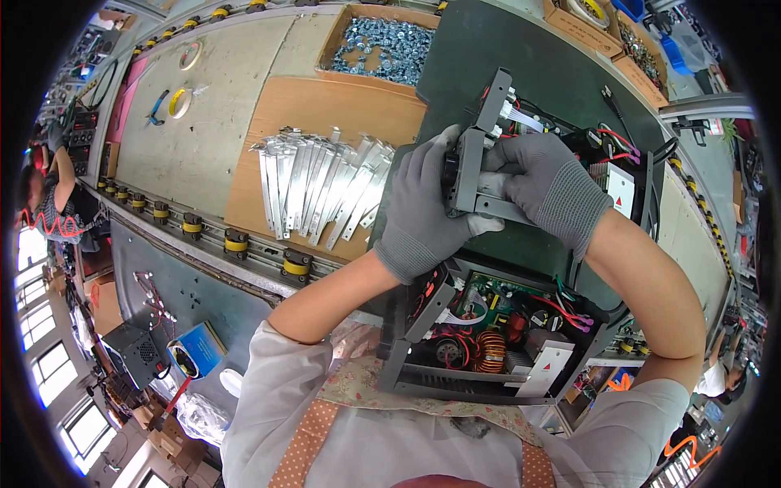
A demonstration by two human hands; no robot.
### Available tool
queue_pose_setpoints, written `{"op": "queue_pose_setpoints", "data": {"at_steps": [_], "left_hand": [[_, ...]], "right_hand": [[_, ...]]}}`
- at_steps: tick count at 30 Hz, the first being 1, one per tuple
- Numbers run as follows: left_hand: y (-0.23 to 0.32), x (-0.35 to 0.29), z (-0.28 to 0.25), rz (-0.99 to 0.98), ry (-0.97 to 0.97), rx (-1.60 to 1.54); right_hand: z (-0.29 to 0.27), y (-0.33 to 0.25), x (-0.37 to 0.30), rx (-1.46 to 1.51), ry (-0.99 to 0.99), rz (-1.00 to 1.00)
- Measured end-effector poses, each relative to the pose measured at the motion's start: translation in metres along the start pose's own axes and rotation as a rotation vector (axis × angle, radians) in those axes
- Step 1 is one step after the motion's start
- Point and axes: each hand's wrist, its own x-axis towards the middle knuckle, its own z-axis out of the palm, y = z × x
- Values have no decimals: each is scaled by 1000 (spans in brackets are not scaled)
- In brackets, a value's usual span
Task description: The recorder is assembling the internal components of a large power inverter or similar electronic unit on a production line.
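Leftward, tape rolls point(173, 103): two are laid on the pale surface point(224, 98), one farther than the other; a blue curved piece point(157, 108) is seen just left of the nearer roll.
Metal strips point(321, 191): spread in a loose, overlapping fan on a cardboard sheet point(285, 98), left of the hands.
Hardware box point(325, 50): placed beyond the strips, open and partly filled with small shiny metal parts point(390, 49).
Left hand point(419, 191): covered by a grey glove and wrapped around the black panel point(468, 175), which is grasped from its left side, with the thumb set low.
Near unit point(488, 374): stood close to the apron point(374, 386), open at the top; a green circuit board, a copper coil and coloured wires are exposed inside.
Black panel: held tilted between the hands, at the left end of the far unit point(606, 179).
Right hand point(537, 179): gloved alike, its bent fingers brought to the panel's inner side; whether anything is pinched there cannot be told.
Far unit: partly hidden by the right hand; red wires and a white label are shown.
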Motion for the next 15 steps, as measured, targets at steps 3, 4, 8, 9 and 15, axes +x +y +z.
{"op": "queue_pose_setpoints", "data": {"at_steps": [3,4,8,9,15], "left_hand": [[-2,0,3,47,84,-75],[-2,-1,2,40,77,-63],[-3,-1,4,43,67,-73],[-3,-1,4,42,66,-73],[0,-1,3,11,62,-75]], "right_hand": [[-1,-1,0,70,-39,26],[-1,-1,0,69,-40,25],[-1,1,1,82,-59,11],[-1,2,1,45,-50,-16],[0,-2,4,-60,-30,66]]}}
